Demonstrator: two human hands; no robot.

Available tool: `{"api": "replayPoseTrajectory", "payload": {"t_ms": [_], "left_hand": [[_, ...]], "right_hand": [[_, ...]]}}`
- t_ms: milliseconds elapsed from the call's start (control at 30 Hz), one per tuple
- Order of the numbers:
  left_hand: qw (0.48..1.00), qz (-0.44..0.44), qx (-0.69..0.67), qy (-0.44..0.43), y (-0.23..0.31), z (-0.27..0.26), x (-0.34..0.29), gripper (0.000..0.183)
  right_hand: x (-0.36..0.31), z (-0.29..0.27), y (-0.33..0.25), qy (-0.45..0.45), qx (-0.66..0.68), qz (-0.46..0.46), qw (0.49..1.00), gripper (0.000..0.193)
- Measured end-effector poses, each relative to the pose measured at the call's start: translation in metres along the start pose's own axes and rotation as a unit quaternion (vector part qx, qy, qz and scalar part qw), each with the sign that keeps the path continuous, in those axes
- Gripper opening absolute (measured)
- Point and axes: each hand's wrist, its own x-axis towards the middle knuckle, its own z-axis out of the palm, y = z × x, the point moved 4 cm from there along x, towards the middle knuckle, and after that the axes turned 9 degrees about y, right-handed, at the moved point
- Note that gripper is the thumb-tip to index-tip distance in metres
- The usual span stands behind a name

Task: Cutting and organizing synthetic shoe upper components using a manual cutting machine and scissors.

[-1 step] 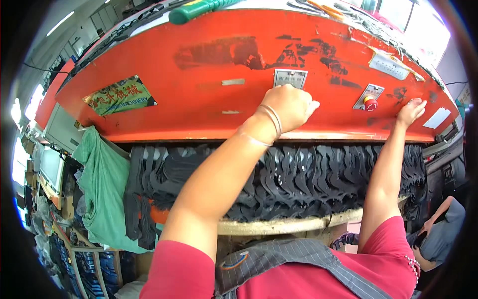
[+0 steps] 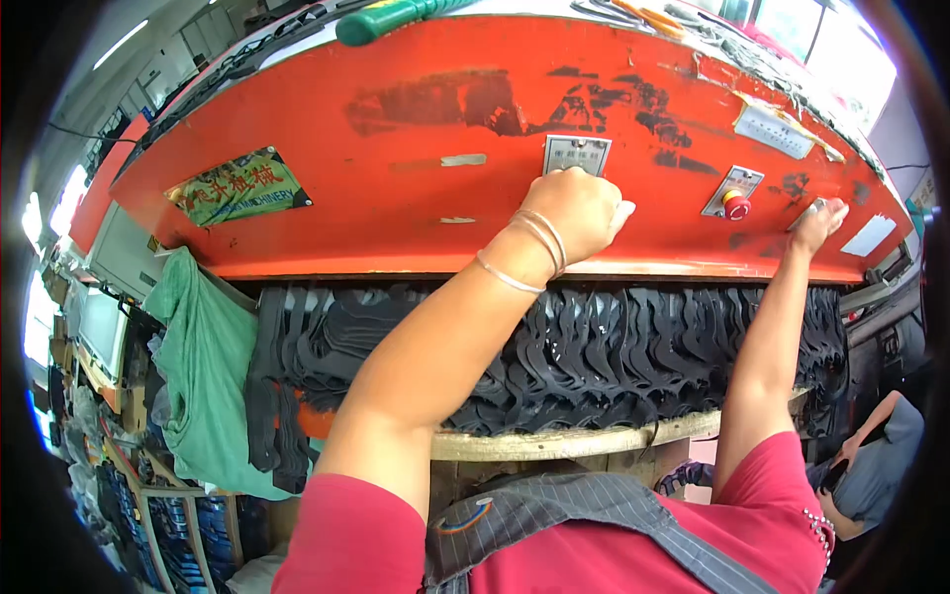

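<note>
My left hand [image 2: 576, 220] is closed in a fist against the front of a red machine panel [image 2: 396, 213]. It covers the lower part of a small metal control plate [image 2: 577, 152]; whatever its fingers press or grip is hidden. Two thin bangles [image 2: 539, 244] circle that wrist. Farther right, my right hand [image 2: 820, 225] rests on the same panel with its fingers curled in; a small pale spot shows at them, too small to make out. Between the hands sits a red push button [image 2: 735, 206] on its own plate, untouched.
Beneath the panel, many black curved cut pieces [image 2: 594, 346] stand packed in rows behind a wooden edge [image 2: 574, 445]. A green-handled tool [image 2: 386, 20] lies on top of the machine. Green cloth [image 2: 203, 366] hangs at left. Another person [image 2: 881, 460] is at lower right.
My right hand's fingers have curled in from a straighter pose. My left fist stays at the control plate, and its wrist has shifted only slightly.
</note>
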Motion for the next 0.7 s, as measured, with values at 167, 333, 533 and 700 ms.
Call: {"api": "replayPoseTrajectory", "payload": {"t_ms": [167, 333, 533, 700], "left_hand": [[0.978, -0.137, -0.151, 0.035, 0.031, -0.056, -0.085, 0.035], [0.951, -0.299, -0.056, -0.057, 0.077, -0.094, -0.262, 0.024], [0.962, -0.265, 0.053, -0.029, 0.123, -0.094, -0.339, 0.017], [0.948, -0.291, 0.123, -0.045, 0.129, -0.077, -0.363, 0.023]], "right_hand": [[-0.040, -0.076, -0.087, -0.133, 0.145, 0.008, 0.980, 0.058], [-0.192, -0.219, -0.191, -0.482, 0.240, -0.228, 0.811, 0.039], [-0.337, -0.311, -0.261, -0.699, 0.125, -0.296, 0.639, 0.047], [-0.360, -0.333, -0.255, -0.659, 0.078, -0.305, 0.683, 0.040]]}}
